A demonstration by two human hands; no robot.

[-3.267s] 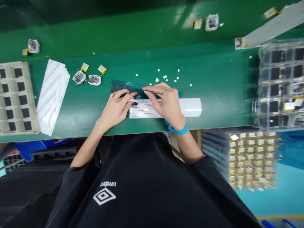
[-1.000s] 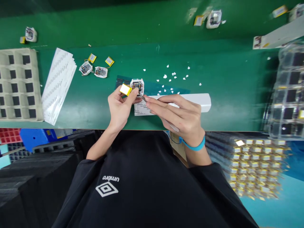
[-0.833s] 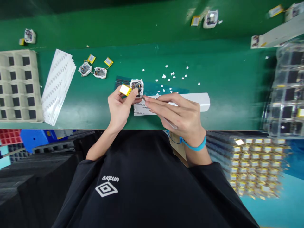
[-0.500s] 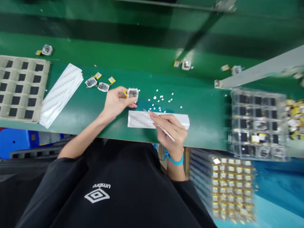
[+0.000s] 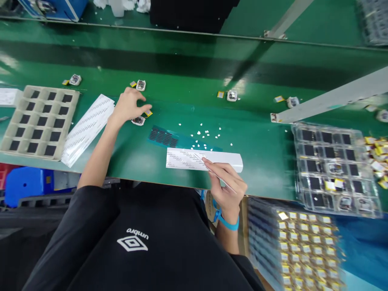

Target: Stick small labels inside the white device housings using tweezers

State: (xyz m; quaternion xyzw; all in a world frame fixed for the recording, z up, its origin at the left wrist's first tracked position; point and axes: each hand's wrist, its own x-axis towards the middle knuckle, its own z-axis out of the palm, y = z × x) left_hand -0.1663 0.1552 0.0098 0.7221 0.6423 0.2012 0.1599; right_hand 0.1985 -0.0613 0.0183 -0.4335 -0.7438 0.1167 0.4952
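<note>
On your green bench (image 5: 263, 161), the printed white strip (image 5: 182, 159) lies partly under your right hand; it looks light, flexible and slick, so lift it by an edge. Just beyond it, the teal film (image 5: 186, 141) should be limp and thin, best taken by a bare corner. Your right hand (image 5: 226, 186) is closed in a pen grip; your left hand (image 5: 129, 106) has thumb and fingers parted, with nothing visible between them. The tweezers (image 5: 224, 182) in your right look slim and stiff, and whether their tips touch the strip you cannot tell. Just below your left thumb sits an open housing (image 5: 138, 121), probably light with fragile electronics: hold it by its outer walls. The yellow-edged battery (image 5: 148, 113) beside it should not be pinched or bent. As for writing, your black shirt (image 5: 136, 258) reads "umbro"; the strip's repeated print is too small to read.
</note>
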